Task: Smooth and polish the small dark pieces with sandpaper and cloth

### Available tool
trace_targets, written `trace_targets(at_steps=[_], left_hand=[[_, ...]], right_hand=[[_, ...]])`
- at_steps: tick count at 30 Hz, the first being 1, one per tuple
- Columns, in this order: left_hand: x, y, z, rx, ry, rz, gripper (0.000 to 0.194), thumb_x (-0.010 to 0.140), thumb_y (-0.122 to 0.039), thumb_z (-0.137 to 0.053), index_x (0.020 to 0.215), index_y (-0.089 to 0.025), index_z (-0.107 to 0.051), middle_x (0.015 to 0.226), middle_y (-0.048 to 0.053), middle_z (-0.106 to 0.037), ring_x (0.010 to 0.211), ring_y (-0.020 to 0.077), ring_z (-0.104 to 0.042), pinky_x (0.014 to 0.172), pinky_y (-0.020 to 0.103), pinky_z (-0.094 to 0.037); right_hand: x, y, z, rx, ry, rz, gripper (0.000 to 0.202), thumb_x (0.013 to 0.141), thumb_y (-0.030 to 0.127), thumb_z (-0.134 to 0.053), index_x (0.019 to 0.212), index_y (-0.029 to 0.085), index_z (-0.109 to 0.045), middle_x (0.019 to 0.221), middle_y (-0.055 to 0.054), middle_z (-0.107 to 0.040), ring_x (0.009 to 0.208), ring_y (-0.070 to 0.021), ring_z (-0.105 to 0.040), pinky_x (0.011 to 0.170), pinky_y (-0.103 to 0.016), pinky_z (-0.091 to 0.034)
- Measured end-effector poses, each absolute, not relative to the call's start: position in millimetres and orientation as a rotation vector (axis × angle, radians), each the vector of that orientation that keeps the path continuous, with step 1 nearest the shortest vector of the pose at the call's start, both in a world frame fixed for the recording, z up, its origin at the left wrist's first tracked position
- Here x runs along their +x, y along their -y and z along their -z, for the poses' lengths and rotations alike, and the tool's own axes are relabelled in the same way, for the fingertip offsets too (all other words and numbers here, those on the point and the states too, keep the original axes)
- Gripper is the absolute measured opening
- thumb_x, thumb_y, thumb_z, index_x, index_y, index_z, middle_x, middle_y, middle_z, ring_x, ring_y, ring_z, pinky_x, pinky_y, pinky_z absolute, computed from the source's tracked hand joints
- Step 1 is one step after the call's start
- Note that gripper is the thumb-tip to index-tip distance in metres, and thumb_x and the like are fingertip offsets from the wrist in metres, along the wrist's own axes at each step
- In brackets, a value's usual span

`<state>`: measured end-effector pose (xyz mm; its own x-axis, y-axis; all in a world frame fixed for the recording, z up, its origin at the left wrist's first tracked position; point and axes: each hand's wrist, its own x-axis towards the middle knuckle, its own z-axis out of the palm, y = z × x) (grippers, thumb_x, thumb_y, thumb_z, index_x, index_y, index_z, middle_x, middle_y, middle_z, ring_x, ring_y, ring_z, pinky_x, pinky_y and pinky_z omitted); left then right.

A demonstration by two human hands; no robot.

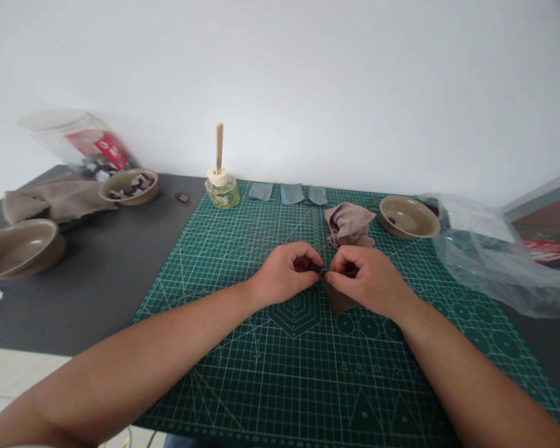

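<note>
Dark table w/ green cutting mat [242,386] against a white wall; far left, an empty bowl [18,246], a bowl of small dark pieces [129,185] and a glass bottle w/ stick [221,186], so most pieces look not yet worked. Mid-mat, left hand [284,274] and right hand [368,280] are curled, fingertips pinching one small dark piece [315,267] between them, brown cloth [340,302] under the right hand. Far right bowl [408,216] holds approx. one piece; clear plastic bag [490,255] beside it.
</note>
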<state>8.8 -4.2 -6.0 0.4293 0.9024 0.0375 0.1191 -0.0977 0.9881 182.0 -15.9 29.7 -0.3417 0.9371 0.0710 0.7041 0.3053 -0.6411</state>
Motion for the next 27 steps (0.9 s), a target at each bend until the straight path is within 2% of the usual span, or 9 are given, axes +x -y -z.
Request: trace_targets(at_steps=[27], left_hand=[[8.8, 5.1, 5.3, 1.58, -0.946, -0.835, 0.016, 0.064, -0.01, -0.058, 0.08, -0.012, -0.061, 0.072, 0.001, -0.06, 0.064, 0.0104, -0.054, 0.06, 0.024, -0.044]], right_hand=[[182.7, 15.8, -27.6, -1.443, 2.166, -0.705, 0.016, 0.068, 0.02, -0.06, 0.055, 0.018, -0.051, 0.051, 0.004, -0.054, 0.048, -0.0092, -0.046, 0.046, -0.022, -0.032]])
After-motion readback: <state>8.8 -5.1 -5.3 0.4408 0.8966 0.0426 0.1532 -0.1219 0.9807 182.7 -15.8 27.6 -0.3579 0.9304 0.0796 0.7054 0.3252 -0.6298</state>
